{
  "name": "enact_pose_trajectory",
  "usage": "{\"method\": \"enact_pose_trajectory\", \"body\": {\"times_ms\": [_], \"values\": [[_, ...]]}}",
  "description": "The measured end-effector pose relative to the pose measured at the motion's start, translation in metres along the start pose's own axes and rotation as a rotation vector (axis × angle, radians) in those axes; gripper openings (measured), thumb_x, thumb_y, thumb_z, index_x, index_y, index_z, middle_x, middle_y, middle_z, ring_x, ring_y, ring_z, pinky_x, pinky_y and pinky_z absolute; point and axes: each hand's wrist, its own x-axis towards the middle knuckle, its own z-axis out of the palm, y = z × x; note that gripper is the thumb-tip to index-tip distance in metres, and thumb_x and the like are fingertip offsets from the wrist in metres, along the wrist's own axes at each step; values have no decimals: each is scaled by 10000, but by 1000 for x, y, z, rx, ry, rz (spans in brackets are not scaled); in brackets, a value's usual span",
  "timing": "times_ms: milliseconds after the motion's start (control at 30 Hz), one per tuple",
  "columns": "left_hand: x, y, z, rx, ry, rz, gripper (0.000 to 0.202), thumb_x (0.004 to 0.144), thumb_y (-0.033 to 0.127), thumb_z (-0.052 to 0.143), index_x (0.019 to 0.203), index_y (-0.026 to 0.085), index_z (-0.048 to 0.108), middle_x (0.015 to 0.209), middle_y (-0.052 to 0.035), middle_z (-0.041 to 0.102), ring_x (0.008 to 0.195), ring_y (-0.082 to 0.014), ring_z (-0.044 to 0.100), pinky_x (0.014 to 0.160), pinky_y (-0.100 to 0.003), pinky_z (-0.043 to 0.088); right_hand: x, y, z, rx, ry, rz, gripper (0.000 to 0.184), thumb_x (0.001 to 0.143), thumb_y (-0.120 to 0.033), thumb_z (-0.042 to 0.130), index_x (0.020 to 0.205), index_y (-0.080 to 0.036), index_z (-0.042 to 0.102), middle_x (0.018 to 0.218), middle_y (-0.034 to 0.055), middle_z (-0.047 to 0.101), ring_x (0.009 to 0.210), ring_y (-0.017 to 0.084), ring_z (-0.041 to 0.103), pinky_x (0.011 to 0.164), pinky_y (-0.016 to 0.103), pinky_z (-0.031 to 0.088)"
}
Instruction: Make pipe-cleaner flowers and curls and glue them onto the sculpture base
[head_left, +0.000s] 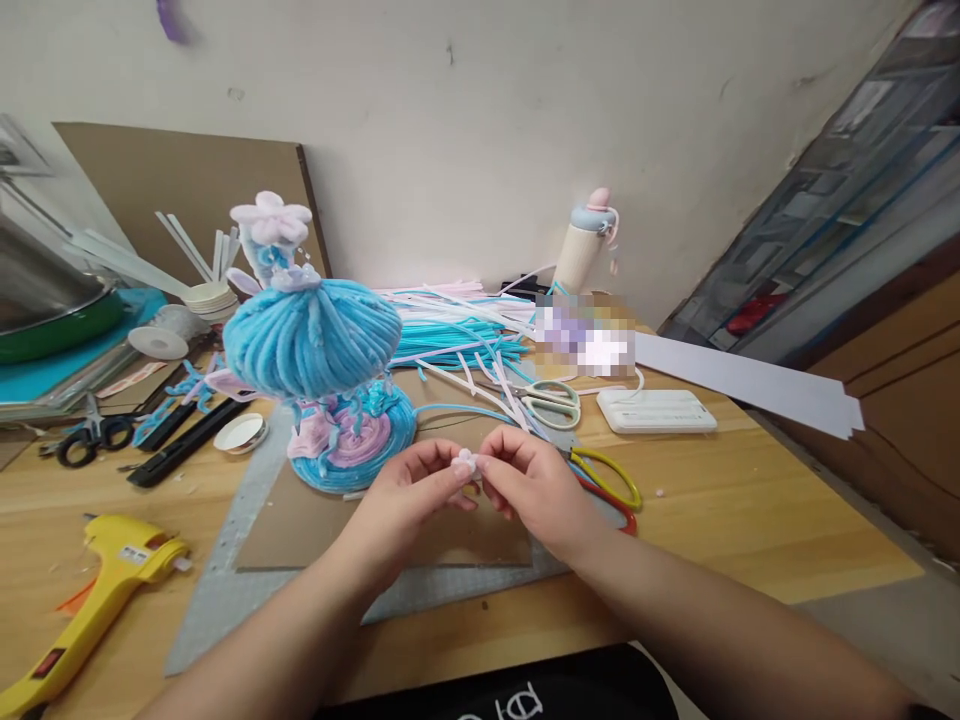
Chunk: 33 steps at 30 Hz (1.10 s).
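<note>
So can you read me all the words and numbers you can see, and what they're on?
There are none I can read for sure.
Yellow glue gun: a small pale label, too tiny to read.
White box: faint little marks, too small to read.
Black thing at the bottom edge: big white marks, partly cut off, so I can't tell what they say.
Pale strip with reddish marks: too blurred.

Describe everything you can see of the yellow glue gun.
The yellow glue gun lies on its side on the wooden table, its handle running towards the picture's lower left corner. It looks plastic, with a pale label, an orange trigger, a red switch and a whitish stub behind. Nothing else visibly touches it.
</note>
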Motion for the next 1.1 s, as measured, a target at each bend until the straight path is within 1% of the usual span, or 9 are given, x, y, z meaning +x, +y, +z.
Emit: {"method": "enact_pose_trajectory", "body": {"times_ms": [100,167,267,367,467,600,733,867,1100], "values": [[1,-6,-5,14,-25,-33,216,727,317,694,821,129,644,796,-45,615,743,-139,586,699,-264,494,0,7,1,-1,-20,17,171,793,-298,564,701,-185,472,518,-79,447,441,62,392,419,188,302],[2,-9,-8,31,-22,-49,228,716,327,701,810,126,647,789,-41,618,720,-132,582,704,-264,483,0,10,1,-19,-28,18,159,792,-290,560,703,-187,477,513,-77,446,443,67,388,420,193,304],[2,-10,-11,104,-7,-58,210,706,319,711,776,131,649,737,-19,621,676,-110,568,685,-235,453,-1,10,0,-58,-30,0,153,794,-283,561,700,-189,485,513,-74,443,449,71,388,430,202,314],[2,-10,-12,169,-18,-54,188,718,307,704,775,136,654,702,-11,629,663,-102,559,663,-215,432,-3,11,-2,-86,-33,-12,146,802,-269,557,701,-190,488,516,-72,442,456,73,394,443,206,320],[0,-10,-12,174,-24,-54,178,728,308,696,798,149,659,722,-13,639,674,-111,564,655,-219,433,-4,12,-4,-110,-42,-13,131,816,-260,548,718,-190,497,527,-67,444,467,75,404,449,205,326],[-1,-10,-12,200,8,-59,171,720,311,702,788,156,678,747,-29,660,694,-128,575,665,-235,441,-6,14,-4,-125,-53,-18,130,831,-259,541,728,-190,502,567,-59,453,486,72,410,457,201,332],[-1,-11,-13,207,29,-65,168,711,311,710,785,160,692,776,-38,679,701,-130,581,665,-233,441,-6,15,-3,-119,-52,-26,129,829,-256,542,727,-189,502,602,-53,458,494,68,407,453,197,328],[-1,-13,-14,207,43,-65,175,699,318,717,756,157,676,745,-30,670,672,-127,575,634,-227,433,-7,14,-3,-120,-64,-19,138,832,-269,546,730,-188,502,594,-55,449,498,71,402,447,194,320],[-1,-14,-16,131,15,-120,172,673,291,745,721,155,651,706,-5,644,643,-100,547,609,-205,401,-7,16,-3,-123,-69,-13,148,835,-288,551,739,-185,505,618,-51,449,512,70,398,452,195,320]]}}
